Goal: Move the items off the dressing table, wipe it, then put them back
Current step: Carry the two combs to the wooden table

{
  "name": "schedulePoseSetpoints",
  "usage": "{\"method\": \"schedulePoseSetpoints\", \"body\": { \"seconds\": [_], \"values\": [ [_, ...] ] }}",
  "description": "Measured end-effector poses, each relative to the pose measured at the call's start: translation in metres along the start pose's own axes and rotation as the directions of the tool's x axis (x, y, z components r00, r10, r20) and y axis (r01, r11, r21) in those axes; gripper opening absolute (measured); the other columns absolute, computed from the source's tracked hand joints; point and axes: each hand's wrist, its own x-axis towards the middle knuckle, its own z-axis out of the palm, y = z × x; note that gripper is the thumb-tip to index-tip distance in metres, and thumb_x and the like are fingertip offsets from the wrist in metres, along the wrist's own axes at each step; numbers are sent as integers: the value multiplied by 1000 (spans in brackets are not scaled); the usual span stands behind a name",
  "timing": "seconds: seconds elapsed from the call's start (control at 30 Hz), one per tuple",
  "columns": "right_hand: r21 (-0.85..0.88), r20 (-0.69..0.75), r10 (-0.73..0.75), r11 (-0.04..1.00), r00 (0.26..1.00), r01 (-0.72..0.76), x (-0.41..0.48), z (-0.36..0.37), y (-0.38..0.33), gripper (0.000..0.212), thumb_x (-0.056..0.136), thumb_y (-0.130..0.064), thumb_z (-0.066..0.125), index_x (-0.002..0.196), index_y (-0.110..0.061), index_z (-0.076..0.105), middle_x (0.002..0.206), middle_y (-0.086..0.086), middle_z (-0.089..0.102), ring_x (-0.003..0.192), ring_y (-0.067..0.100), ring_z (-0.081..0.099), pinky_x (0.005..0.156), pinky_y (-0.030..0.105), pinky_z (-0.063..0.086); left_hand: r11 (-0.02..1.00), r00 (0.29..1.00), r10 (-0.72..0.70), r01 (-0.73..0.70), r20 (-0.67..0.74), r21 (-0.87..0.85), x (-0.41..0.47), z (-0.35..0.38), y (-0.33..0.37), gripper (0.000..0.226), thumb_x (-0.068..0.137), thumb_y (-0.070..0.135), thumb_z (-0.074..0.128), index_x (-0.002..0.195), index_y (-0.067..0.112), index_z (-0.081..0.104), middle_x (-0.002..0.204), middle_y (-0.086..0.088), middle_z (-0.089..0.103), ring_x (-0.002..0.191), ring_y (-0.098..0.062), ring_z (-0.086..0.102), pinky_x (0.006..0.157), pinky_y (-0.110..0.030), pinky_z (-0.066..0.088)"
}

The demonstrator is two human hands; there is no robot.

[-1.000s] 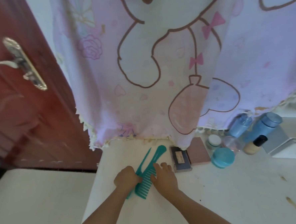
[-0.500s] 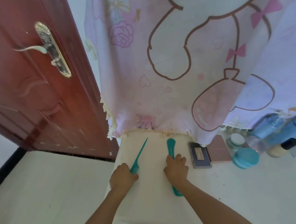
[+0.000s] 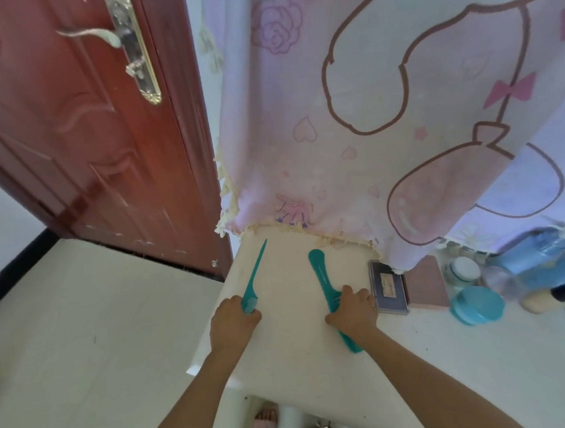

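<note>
Two teal combs lie on the white dressing table (image 3: 294, 372). My left hand (image 3: 233, 322) grips the toothed end of the thin tail comb (image 3: 254, 278), whose point aims away from me. My right hand (image 3: 353, 312) grips the wide-tooth comb (image 3: 321, 277) at its middle; its handle points toward the curtain and its far end shows below my wrist. Further right stand a dark flat case (image 3: 388, 288), a pink flat case (image 3: 427, 284), a teal jar (image 3: 477, 304), a white-lidded jar (image 3: 465, 270), blue bottles (image 3: 538, 257) and a black-capped bottle (image 3: 551, 296).
A pink cartoon-print cloth (image 3: 384, 108) hangs over the table's back edge. A red-brown door (image 3: 70, 127) with a metal handle stands open at the left. Pale floor tiles (image 3: 84, 341) lie left of the table. My feet (image 3: 267, 416) show under the front edge.
The combs lay together under both hands a second ago; now they are drawn apart, the tail comb to the left, the wide comb to the right. The view has swung left.
</note>
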Motion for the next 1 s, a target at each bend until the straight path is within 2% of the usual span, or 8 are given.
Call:
{"method": "schedulePoseSetpoints", "body": {
  "seconds": [0.2,0.3,0.43,0.5,0.6,0.7,0.8,1.0],
  "values": [
    [195,22,-203,961,979,195,6,-7,13,62,74,-22,68,125,-9,35,117,11,29,86,18,44,74,22,41,993,987,-105,98,-119,-61,-31,-3,1,24,84,24,57,73,9,43,65,2,34,59,-14,40,52,-23,31],
    [256,71,-334,917,940,306,10,-13,19,68,74,-18,68,131,-9,32,118,9,28,86,16,45,77,20,40,978,963,-197,180,-184,-108,-54,-3,-1,32,85,21,56,61,14,36,63,2,33,51,-12,34,46,-22,25],
    [285,80,-588,787,805,547,5,-13,17,72,73,-11,66,135,-20,30,112,3,31,83,13,44,69,13,35,945,918,-294,239,-265,-222,-95,0,-10,27,84,13,55,62,12,40,66,-2,35,57,-18,36,52,-27,28],
    [336,59,-677,705,733,624,-9,-8,5,71,72,-7,65,134,-18,33,108,2,33,82,13,45,64,10,32,929,906,-336,274,-258,-249,-120,-3,-16,15,84,10,54,71,8,47,70,-3,38,60,-18,37,53,-26,28],
    [383,55,-795,576,605,722,-41,0,-23,69,70,-5,65,131,-16,37,107,2,37,82,13,45,65,14,33,893,865,-401,296,-300,-340,-159,-12,-37,21,82,7,53,64,10,42,64,2,34,54,-13,31,48,-21,23],
    [405,61,-875,462,481,789,-77,4,-54,65,70,-7,65,128,-19,39,107,-2,43,83,10,47,64,16,36,855,781,-478,310,-401,-416,-193,-29,-63,6,80,5,57,76,9,55,61,4,40,57,-15,36,49,-20,26],
    [403,50,-935,341,351,849,-116,13,-82,62,70,-8,66,126,-17,42,112,-2,50,90,10,50,72,17,38,808,681,-544,270,-490,-523,-229,-43,-89,10,81,5,60,85,13,58,59,6,43,54,-14,37,49,-19,26],
    [306,86,-993,102,80,946,-228,62,-134,62,71,-6,70,128,-2,45,122,12,53,105,25,56,77,12,31,722,374,-687,253,-623,-643,-334,-66,-155,18,79,8,65,96,15,62,60,9,50,52,-7,42,50,-20,32]
  ]
}}
